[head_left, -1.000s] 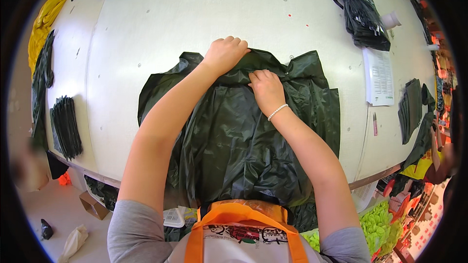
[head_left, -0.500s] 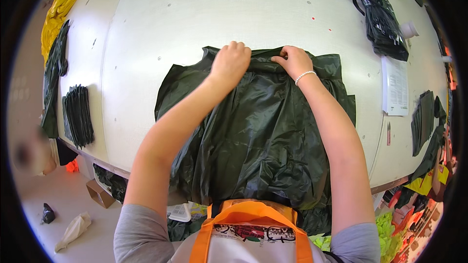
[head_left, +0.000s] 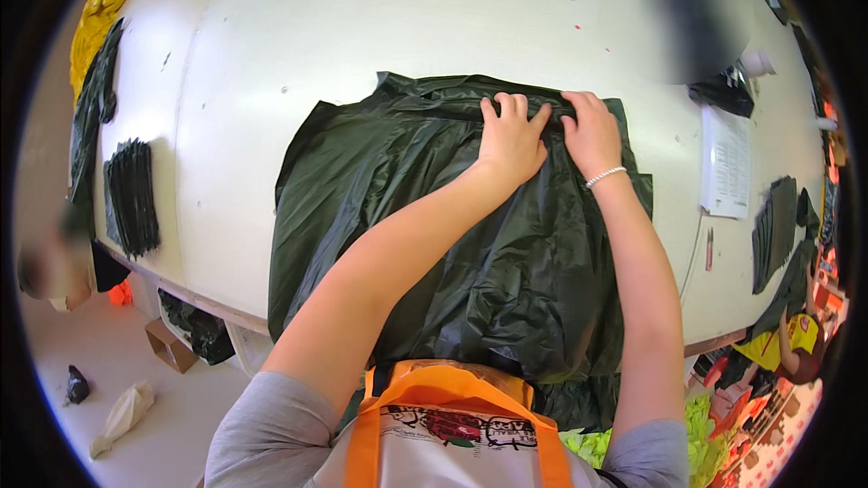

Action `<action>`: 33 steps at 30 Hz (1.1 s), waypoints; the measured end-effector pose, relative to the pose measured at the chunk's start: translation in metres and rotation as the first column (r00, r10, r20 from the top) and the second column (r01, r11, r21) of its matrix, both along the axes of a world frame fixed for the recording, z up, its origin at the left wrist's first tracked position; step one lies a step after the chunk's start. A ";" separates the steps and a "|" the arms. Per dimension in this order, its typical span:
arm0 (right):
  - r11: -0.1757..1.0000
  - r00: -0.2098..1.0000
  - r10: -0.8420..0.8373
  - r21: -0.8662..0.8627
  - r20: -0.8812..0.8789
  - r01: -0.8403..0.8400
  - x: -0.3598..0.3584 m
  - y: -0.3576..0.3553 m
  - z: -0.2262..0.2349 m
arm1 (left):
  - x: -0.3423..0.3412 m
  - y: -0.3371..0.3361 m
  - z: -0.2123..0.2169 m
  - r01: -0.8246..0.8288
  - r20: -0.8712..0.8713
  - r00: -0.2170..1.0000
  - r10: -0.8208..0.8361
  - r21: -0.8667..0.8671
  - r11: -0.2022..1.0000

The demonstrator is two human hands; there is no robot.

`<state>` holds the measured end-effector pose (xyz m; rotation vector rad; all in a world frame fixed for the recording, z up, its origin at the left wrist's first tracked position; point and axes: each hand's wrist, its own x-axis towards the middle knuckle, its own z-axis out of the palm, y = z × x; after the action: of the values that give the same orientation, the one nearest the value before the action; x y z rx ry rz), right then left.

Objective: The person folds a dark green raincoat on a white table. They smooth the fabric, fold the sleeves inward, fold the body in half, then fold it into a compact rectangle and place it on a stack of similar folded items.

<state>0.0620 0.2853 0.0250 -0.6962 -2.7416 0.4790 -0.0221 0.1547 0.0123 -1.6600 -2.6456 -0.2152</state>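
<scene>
A yellow fabric (head_left: pixel 108 9) is seen draped over the far left edge of a large white table (head_left: pixel 362 45), with a dark strip of material below it along the same edge. A stack of dark folded pieces (head_left: pixel 133 196) lies near the left rim. Beneath that rim, a pale floor (head_left: pixel 108 370) is visible, on which a small cardboard box (head_left: pixel 169 346), a crumpled pale bag (head_left: pixel 122 411) and a small dark object are noted. At the centre of the table a dark green plastic sheet (head_left: pixel 407 217) is spread flat, wrinkled, its near portion hanging over the table's front edge toward the person. The left hand (head_left: pixel 513 140) is laid palm down on the sheet near its far edge, fingers extended and slightly spread, pressing on a folded band there; nothing is enclosed in it. Just beside it, the right hand (head_left: pixel 592 134), a beaded bracelet at its wrist, is likewise laid flat on the same fold, fingers extended, nothing gripped. The two hands are close together, nearly touching at the thumbs. To the right, a white printed sheet of paper (head_left: pixel 726 163) lies on the table, with further dark folded pieces (head_left: pixel 779 230) beyond it near the right rim. Bright green and patterned material is seen below the right edge.
</scene>
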 end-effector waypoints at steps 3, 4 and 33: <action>0.993 0.993 -0.110 0.039 0.034 0.109 0.008 0.013 -0.016 | 0.006 0.025 -0.001 0.108 0.096 0.990 -0.106 -0.016 0.994; 0.995 0.993 -0.101 0.005 0.060 0.101 0.011 0.020 -0.021 | 0.007 0.033 -0.004 0.155 0.146 0.978 -0.151 -0.016 0.988; 0.834 0.998 -0.061 -0.550 -0.012 0.044 0.013 0.054 -0.009 | 0.021 0.078 -0.020 -0.398 0.482 0.837 0.259 0.210 0.893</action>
<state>0.0752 0.3392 0.0162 -0.8759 -2.5453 1.2851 -0.0009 0.2329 -0.0078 -1.1317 -2.9504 -1.0480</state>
